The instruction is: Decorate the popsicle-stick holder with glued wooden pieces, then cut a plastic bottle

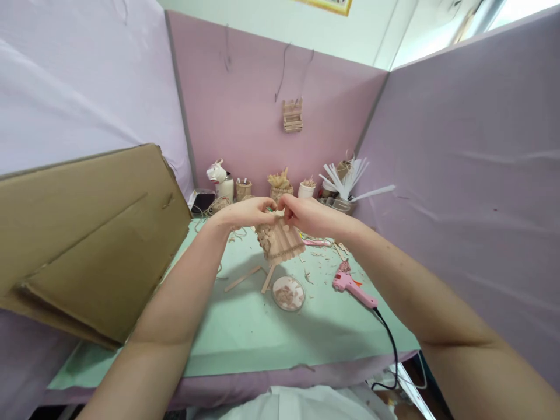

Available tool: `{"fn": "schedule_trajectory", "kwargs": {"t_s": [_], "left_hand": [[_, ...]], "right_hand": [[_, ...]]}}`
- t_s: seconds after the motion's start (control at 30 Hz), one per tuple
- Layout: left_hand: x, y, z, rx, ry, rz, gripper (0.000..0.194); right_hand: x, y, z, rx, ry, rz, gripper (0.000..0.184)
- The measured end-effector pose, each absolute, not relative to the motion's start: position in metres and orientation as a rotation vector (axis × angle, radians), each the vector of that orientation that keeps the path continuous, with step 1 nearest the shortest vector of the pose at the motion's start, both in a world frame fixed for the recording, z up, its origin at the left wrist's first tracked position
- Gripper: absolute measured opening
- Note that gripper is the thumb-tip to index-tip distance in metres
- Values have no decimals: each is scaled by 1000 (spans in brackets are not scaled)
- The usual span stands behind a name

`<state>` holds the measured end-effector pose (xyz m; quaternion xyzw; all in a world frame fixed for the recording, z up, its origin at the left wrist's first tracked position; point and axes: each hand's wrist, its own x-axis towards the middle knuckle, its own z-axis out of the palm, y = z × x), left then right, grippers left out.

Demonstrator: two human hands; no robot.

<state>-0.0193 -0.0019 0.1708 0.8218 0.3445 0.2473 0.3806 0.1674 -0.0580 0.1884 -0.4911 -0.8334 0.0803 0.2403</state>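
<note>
wooden piece (pixel 284 239) partly hidden, yellow frame (pixel 338 8) cropped

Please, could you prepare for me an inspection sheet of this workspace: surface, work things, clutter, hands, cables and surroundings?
Surface: green-covered table, with small scraps scattered on it.
Job's things: wooden piece with ridged sides, at both hands; pink glue gun lying to the right; round dish with small chips in it.
Clutter: loose sticks left of the dish; shavings, with more towards the right.
Hands: left hand and right hand with fingers closed at the piece's top edge; fingertips partly hidden.
Cables: black cord runs from the glue gun over the front edge.
Surroundings: large cardboard at left; pink back panel; containers along the back.
</note>
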Motion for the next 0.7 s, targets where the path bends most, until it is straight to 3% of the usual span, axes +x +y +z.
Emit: {"fn": "schedule_trajectory", "kwargs": {"t_s": [0.17,0.37,0.7], "left_hand": [[-24,-2,171,2041,817,659,55],[-20,-4,172,2223,739,555,25],[-6,-15,175,2197,800,592,24]], "right_hand": [[162,-57,198,-1404,-2365,182,31],[166,-62,214,-1394,-2501,62,25],[172,-67,208,-1419,-2438,-35,28]]}}
